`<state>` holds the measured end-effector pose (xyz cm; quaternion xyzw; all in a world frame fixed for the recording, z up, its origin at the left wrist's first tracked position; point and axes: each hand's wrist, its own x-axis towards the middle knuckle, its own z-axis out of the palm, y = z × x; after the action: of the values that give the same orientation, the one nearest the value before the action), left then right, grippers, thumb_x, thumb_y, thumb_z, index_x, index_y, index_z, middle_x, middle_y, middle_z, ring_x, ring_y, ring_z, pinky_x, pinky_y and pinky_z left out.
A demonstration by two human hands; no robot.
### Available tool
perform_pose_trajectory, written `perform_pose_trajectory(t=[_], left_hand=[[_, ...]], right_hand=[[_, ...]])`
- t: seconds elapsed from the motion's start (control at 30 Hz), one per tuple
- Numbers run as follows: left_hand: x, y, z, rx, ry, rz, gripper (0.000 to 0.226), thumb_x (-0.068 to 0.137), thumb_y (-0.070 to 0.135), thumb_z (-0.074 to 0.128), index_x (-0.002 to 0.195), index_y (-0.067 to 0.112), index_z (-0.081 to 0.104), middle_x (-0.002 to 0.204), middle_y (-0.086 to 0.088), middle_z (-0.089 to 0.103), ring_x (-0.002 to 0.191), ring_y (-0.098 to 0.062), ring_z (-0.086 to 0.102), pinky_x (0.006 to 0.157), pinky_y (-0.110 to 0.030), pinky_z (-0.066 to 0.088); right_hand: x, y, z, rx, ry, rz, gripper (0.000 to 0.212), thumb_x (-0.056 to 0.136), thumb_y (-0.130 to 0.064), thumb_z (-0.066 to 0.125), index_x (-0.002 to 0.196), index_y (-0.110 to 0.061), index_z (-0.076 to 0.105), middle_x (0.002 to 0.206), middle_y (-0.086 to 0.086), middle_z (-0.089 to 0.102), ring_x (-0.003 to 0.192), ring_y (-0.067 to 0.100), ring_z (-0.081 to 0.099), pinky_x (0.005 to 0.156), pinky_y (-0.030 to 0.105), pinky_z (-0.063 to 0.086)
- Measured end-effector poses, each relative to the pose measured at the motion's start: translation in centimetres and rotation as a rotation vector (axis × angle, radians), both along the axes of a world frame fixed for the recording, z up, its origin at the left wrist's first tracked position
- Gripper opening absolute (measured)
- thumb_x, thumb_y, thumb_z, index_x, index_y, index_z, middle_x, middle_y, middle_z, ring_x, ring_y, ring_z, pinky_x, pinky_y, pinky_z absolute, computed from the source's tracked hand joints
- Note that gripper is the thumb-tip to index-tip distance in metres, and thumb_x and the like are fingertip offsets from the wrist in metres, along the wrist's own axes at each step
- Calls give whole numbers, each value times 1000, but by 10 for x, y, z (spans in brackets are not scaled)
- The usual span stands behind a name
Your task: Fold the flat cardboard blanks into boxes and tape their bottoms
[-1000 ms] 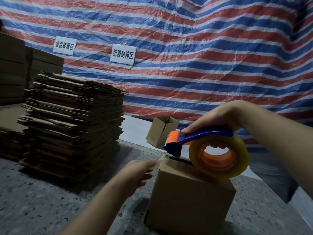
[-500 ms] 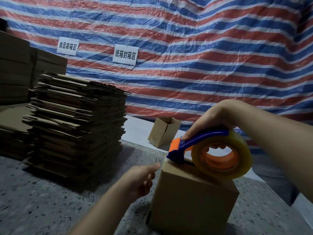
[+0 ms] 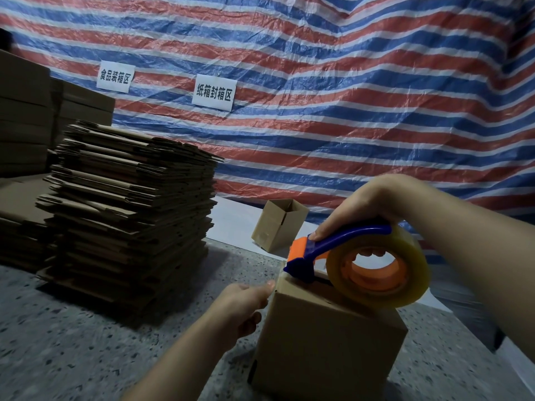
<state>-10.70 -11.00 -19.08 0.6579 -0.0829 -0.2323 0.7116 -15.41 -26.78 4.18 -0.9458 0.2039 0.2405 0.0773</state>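
The right hand (image 3: 373, 201) grips the tape dispenser (image 3: 356, 261) at the box (image 3: 327, 340) edge; the left hand (image 3: 243, 305), loosely curled, steadies it. 1 box (image 3: 279, 224) done, a tall stack of blanks (image 3: 130, 209) remains.

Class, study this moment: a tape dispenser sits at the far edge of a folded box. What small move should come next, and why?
Probably draw the tape dispenser back toward the person along the top of the box. The right hand grips it with its blade end at the far edge, while the left hand presses the box's left side near that edge, seemingly steadying it.
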Motion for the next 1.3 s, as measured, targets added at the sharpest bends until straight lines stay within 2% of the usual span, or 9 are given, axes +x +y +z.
perform_pose_trajectory(t=[0.13,0.2,0.3,0.47,0.67,0.83,0.97,1.17,1.3], left_hand=[[0,1,-1,-41,24,-21,46,88,44,71,105,2,66,87,-5,59,67,-13,50,50,-22,41],[-2,0,-5,-90,46,-16,57,85,48,73,111,-2,67,100,-16,64,79,-20,54,61,-26,45],[-6,-5,-6,-104,47,27,58,83,47,74,106,-6,68,97,-21,66,84,-26,56,73,-34,45],[-12,-7,-1,33,-68,98,46,91,50,62,89,4,66,79,-10,58,67,-19,48,57,-26,39],[-13,5,13,96,-72,96,46,98,49,52,101,6,68,82,-2,66,58,-11,47,49,-21,36],[-8,15,16,303,-251,114,41,96,51,54,92,14,72,74,0,70,52,-9,47,45,-20,36],[-4,15,21,447,-315,70,51,90,57,60,92,7,73,65,2,70,46,-8,44,41,-19,34],[-3,17,25,292,-132,24,59,92,68,45,110,15,63,90,0,64,71,-14,50,60,-25,39],[-12,8,24,220,-97,-59,70,88,72,49,129,16,55,102,-3,67,85,-17,60,70,-27,44]], right_hand=[[0,1,-1,-3,2,7,57,80,-61,71,111,-14,66,78,6,76,64,17,73,58,27,58],[0,1,-1,3,3,12,56,80,-61,70,110,-14,66,78,6,76,64,17,73,58,27,58],[-1,0,-1,5,-10,5,54,82,-61,70,108,-14,66,77,6,76,64,17,72,57,27,58],[0,0,-1,1,2,-2,54,82,-60,70,109,-13,66,77,6,76,64,17,73,58,27,58],[0,1,-1,-3,5,-10,55,81,-61,71,108,-13,67,77,6,76,63,17,72,58,26,58],[0,2,-2,2,5,0,54,82,-60,70,106,-12,67,75,6,76,62,16,72,56,26,58],[0,2,-2,4,24,5,53,83,-61,69,106,-12,67,75,5,75,62,17,72,56,26,57],[1,1,-2,2,14,6,52,84,-60,69,105,-12,67,74,6,75,61,17,72,56,26,58],[2,2,-2,-12,22,16,54,84,-61,68,108,-13,66,76,6,75,63,17,72,58,27,58]])
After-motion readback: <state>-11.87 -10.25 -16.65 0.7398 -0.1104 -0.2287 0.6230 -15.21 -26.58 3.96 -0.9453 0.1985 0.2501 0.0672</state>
